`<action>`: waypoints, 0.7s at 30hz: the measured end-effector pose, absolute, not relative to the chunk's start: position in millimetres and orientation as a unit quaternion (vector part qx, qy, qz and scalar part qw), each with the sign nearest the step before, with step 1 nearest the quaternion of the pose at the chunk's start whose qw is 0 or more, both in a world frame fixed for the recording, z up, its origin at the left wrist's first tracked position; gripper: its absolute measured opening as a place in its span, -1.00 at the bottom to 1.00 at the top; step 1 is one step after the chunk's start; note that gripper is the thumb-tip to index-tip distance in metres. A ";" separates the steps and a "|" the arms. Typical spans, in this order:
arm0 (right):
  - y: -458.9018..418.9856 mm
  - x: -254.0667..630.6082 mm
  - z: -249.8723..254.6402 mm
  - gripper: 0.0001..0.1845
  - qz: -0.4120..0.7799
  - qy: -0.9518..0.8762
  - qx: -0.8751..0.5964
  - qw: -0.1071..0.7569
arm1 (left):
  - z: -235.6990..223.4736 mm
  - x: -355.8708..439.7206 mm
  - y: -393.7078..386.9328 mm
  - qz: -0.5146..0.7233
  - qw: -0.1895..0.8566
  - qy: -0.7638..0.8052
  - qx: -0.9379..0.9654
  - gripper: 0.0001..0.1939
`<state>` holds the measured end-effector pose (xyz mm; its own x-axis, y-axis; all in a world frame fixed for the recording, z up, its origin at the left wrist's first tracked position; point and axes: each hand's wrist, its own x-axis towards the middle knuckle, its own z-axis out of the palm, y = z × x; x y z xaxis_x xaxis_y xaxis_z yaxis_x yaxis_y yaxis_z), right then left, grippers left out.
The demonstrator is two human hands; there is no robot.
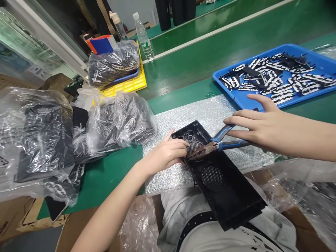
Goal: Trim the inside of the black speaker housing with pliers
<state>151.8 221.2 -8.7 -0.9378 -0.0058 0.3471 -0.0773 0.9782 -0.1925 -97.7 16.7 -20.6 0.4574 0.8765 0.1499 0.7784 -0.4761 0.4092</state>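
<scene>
A long black plastic panel (231,189) with round mesh grilles lies slanted over the table edge, its near end above my lap. My left hand (172,152) grips the panel's left edge near its far end, fingers curled over it. In my right hand (259,127) is a pair of long-nose pliers (210,147) with blue and black handles. Some of its fingers wrap the handles while the index finger sticks out. The pliers' jaws reach across the panel to the edge beside my left fingers; what sits between the tips is hidden.
Bubble wrap (168,122) lies under the panel on the green table (115,178). A blue tray (228,92) at right holds many black-and-white parts. Bagged black parts (47,136) crowd the left side. A water bottle (144,38) stands behind, near a yellow tray (131,85).
</scene>
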 end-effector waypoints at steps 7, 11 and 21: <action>236.8 138.6 3.9 -0.83 0.013 -0.994 0.098 0.047 | -12.1 -93.7 21.2 0.119 0.211 0.500 0.831 -0.77; 225.8 147.2 5.4 -0.85 -0.102 -0.981 0.145 0.075 | -17.7 -97.2 23.8 0.158 0.220 0.473 0.839 -0.77; 204.4 209.2 -16.8 -0.56 -0.153 -0.979 0.083 0.107 | -31.5 -101.9 28.9 0.224 0.247 0.443 0.832 -0.91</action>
<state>209.2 204.4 -16.8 -0.9631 -0.1956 0.1847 -0.1301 0.9396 0.3165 -101.9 28.9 -31.5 0.5065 0.8485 0.1536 0.6267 -0.4846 0.6103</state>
